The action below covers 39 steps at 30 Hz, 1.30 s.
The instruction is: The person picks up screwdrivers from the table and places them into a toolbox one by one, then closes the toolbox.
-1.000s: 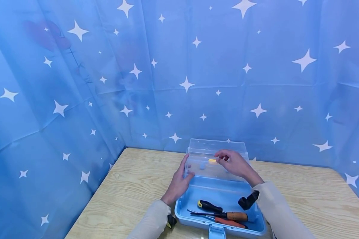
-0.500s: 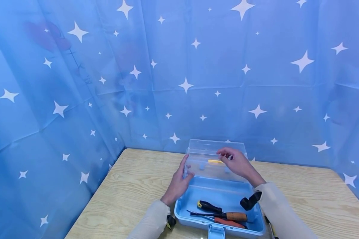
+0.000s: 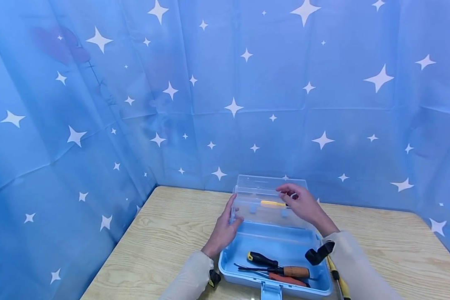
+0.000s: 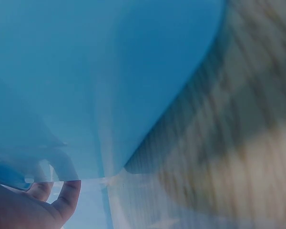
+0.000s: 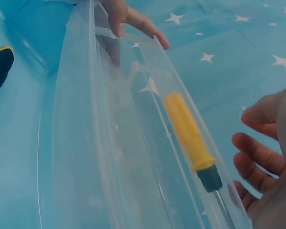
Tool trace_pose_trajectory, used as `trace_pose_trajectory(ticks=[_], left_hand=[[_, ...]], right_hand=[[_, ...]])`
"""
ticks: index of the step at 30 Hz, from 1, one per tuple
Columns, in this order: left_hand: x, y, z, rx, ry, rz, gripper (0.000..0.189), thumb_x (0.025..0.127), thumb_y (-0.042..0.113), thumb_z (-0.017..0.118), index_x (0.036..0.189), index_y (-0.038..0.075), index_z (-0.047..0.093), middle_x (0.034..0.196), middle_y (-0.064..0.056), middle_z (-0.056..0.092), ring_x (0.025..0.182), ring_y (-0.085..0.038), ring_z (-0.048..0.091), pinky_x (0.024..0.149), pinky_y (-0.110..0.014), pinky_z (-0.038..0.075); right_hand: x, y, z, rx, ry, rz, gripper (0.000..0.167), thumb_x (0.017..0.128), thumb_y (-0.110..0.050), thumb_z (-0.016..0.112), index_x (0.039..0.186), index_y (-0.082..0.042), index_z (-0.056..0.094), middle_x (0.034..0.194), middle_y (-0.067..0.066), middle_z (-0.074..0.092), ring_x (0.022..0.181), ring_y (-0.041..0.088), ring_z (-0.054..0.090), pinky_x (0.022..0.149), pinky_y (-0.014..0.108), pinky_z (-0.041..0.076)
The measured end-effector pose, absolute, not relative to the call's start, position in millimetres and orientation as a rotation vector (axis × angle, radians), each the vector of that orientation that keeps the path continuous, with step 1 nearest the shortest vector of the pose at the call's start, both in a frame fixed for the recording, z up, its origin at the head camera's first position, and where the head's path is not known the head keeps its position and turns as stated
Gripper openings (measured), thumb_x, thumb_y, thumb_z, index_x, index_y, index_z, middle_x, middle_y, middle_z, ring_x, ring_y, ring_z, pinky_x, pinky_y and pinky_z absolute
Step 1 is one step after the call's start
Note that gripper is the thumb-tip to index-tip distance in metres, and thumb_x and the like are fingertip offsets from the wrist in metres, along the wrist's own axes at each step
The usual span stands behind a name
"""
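Observation:
A light-blue toolbox stands with its clear lid raised at the back. My left hand grips the lid's left end, thumb in front and fingers around the side; in the left wrist view it is mostly hidden. In the lid's compartment lies a screwdriver with a yellow handle and a dark collar. Just beside it is my right hand, its fingers loosely bent, apart from the screwdriver and holding nothing. Inside the box lie a black-and-yellow screwdriver, a wooden-handled screwdriver and a red-handled tool.
The box sits on a wood-grain table. A yellow-and-black handled tool lies on the table at the box's right, partly under my right sleeve. The front latch hangs down. A blue starred curtain rises behind the table.
My right hand has drawn back to the right, leaving the yellow screwdriver in the lid and showing more of it. The tool beside the box has come into view. My left hand stays put.

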<state>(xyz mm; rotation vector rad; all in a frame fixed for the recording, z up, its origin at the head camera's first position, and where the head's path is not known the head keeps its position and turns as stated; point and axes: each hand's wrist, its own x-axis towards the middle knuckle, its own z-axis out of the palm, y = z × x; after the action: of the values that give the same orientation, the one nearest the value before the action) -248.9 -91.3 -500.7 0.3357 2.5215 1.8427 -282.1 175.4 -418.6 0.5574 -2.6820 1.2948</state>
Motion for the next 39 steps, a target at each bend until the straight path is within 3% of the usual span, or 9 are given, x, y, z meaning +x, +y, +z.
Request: trace_pose_trajectory(ticks=[13,24,34,39], left_hand=[[-247.9,-91.5,-500.8,0.333,2.532,1.843,0.067,0.103,0.026,0.05,0.155,0.048,0.014,0.149,-0.013,0.044,0.136,-0.034,0.045,0.108,-0.063,0.037],[-246.3,-91.3,-499.1,0.324,2.538,1.829,0.067,0.103,0.028,0.051,0.155,0.049,0.014,0.148,-0.008,0.046,0.135,-0.033,0.045,0.108,-0.062,0.037],[-245.8,-90.9,-498.8,0.326,2.547,1.822,0.066,0.102,0.033,0.051,0.156,0.047,0.014,0.147,-0.007,0.046,0.134,-0.032,0.047,0.108,-0.061,0.038],[-246.4,-90.6,-499.5,0.323,2.547,1.819,0.066,0.103,0.033,0.05,0.155,0.048,0.013,0.149,-0.006,0.045,0.136,-0.031,0.045,0.108,-0.062,0.038]], right_hand=[[-265.5,192.2,-412.9,0.616,-2.6,1.23,0.026,0.103,-0.023,0.054,0.121,-0.008,0.066,0.11,0.012,0.067,0.091,0.019,0.06,0.076,0.026,0.05],[-249.3,208.7,-410.6,0.568,-2.601,1.191,0.03,0.103,-0.025,0.053,0.122,-0.006,0.065,0.109,0.011,0.068,0.089,0.016,0.059,0.075,0.024,0.051],[-230.2,228.5,-410.2,0.523,-2.588,1.154,0.025,0.103,-0.02,0.055,0.122,-0.007,0.066,0.112,0.01,0.068,0.09,0.005,0.057,0.074,0.02,0.051],[-224.9,237.0,-411.7,0.507,-2.587,1.172,0.025,0.103,-0.019,0.054,0.121,-0.006,0.066,0.11,0.01,0.068,0.088,0.007,0.059,0.072,0.02,0.051]])
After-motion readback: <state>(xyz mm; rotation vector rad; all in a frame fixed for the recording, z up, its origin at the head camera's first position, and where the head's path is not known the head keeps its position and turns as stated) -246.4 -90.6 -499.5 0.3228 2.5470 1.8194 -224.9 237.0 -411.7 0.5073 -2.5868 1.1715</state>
